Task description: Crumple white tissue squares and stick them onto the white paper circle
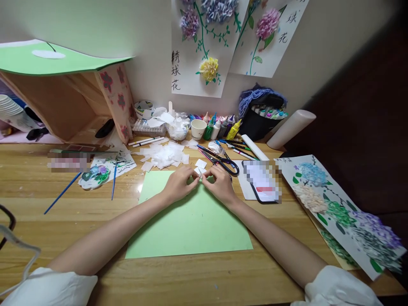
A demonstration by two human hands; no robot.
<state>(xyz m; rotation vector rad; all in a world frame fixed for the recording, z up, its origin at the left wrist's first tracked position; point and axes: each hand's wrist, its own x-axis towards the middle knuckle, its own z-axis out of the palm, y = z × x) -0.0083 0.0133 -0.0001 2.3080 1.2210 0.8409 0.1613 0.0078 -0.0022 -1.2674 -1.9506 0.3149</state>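
Over the far edge of a light green sheet of paper (191,225), my left hand (181,182) and my right hand (219,183) meet, fingertips pinched. Between them is a small white paper piece (200,173), twisted or folded; both hands grip it. Just beyond my fingers lies a loose white paper square (200,163). A heap of similar white squares (167,154) spreads to the left of it. Scissors with black handles (228,163) rest behind my right hand, blades pointing away to the left.
A phone (263,182) lies right of the green sheet. Paint bottles (219,128) and a paper cup (198,129) stand at the back. Left are a paint palette (94,176) and brushes (114,180). A flower picture (338,208) lies at right; an open box (76,102) stands back left.
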